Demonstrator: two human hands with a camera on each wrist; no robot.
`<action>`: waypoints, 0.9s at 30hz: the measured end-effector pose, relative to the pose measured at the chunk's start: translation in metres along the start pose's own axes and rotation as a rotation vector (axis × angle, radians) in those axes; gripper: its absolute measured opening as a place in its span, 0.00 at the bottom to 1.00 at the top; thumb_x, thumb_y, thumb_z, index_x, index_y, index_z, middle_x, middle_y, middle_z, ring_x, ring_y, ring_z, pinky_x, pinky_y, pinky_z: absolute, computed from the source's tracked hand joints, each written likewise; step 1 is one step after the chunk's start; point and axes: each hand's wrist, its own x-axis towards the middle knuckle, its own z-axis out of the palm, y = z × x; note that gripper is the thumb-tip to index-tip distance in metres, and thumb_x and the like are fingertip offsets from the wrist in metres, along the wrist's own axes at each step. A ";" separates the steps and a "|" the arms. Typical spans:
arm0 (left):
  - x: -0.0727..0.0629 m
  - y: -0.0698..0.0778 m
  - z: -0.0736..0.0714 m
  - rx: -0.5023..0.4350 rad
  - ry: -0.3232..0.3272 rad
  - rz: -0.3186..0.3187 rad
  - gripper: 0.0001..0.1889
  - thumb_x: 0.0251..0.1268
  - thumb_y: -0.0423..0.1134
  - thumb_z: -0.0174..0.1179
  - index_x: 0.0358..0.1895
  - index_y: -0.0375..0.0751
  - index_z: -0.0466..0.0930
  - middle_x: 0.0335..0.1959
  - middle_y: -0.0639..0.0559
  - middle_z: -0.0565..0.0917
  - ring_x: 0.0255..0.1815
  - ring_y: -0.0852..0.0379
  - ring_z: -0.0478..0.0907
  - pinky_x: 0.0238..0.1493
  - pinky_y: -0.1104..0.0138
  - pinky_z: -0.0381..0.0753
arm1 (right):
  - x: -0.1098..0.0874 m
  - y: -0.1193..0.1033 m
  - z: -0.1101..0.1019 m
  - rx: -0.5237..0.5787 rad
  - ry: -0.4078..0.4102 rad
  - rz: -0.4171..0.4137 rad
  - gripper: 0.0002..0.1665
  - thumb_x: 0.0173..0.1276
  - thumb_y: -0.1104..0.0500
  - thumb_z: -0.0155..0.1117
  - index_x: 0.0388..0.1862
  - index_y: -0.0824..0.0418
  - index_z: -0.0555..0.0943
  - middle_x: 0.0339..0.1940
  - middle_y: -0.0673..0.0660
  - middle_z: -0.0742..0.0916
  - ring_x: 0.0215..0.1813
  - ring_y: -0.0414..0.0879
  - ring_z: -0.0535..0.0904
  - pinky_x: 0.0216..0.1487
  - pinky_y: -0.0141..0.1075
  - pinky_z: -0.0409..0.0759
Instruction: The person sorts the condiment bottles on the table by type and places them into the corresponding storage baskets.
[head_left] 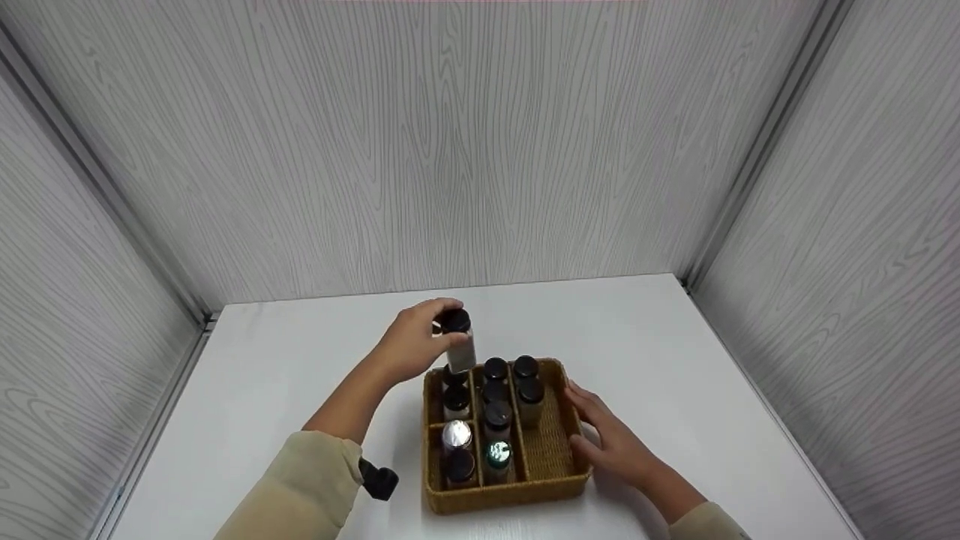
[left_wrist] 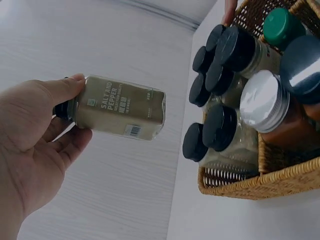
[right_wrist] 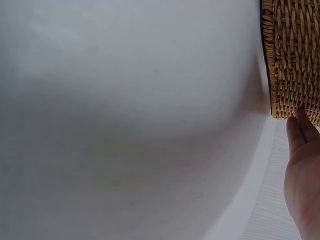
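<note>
My left hand [head_left: 414, 341] pinches a salt and pepper jar [left_wrist: 122, 107] near its black cap, holding it up over the back left of a wicker basket [head_left: 510, 495]. In the left wrist view the jar's label reads "SALT AND PEPPER". Against the basket's right side rests my right hand [head_left: 611, 442], its fingers fairly straight along the woven wall [right_wrist: 295, 65]. Several spice jars stand in the basket, most with black caps [head_left: 498, 415]. One has a silver cap [left_wrist: 265, 100] and one a green cap [left_wrist: 283, 27].
Dividers [head_left: 517, 435] split the basket into compartments; the right one holds two jars at its back and shows bare weave in front. The basket sits on a white table [head_left: 300, 360], with pale wood-grain panels [head_left: 450, 150] behind and at both sides.
</note>
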 end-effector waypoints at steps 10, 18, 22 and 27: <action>-0.010 0.022 0.011 -0.053 -0.072 0.041 0.29 0.77 0.44 0.70 0.77 0.46 0.76 0.69 0.46 0.84 0.72 0.44 0.82 0.70 0.51 0.86 | 0.000 0.001 0.002 -0.006 0.015 -0.039 0.45 0.80 0.63 0.66 0.89 0.60 0.59 0.91 0.57 0.62 0.88 0.57 0.62 0.79 0.54 0.78; -0.017 0.040 0.025 -0.148 -0.124 0.068 0.29 0.76 0.46 0.71 0.75 0.48 0.77 0.66 0.46 0.85 0.68 0.44 0.85 0.62 0.55 0.91 | 0.001 0.001 0.000 0.030 -0.013 0.026 0.45 0.82 0.59 0.65 0.91 0.55 0.57 0.93 0.53 0.59 0.89 0.57 0.60 0.81 0.59 0.73; -0.020 0.047 0.034 -0.140 -0.146 0.095 0.29 0.76 0.46 0.71 0.75 0.47 0.77 0.67 0.46 0.84 0.67 0.46 0.85 0.62 0.56 0.90 | 0.001 0.002 0.001 0.020 -0.009 0.005 0.45 0.82 0.60 0.65 0.91 0.57 0.57 0.92 0.54 0.60 0.89 0.58 0.61 0.81 0.59 0.74; -0.022 0.053 0.049 -0.111 -0.165 0.099 0.28 0.76 0.47 0.71 0.75 0.50 0.78 0.70 0.48 0.83 0.66 0.49 0.85 0.62 0.56 0.90 | 0.000 0.002 0.000 0.002 0.006 -0.012 0.44 0.82 0.60 0.65 0.90 0.57 0.58 0.92 0.55 0.61 0.88 0.59 0.62 0.80 0.57 0.76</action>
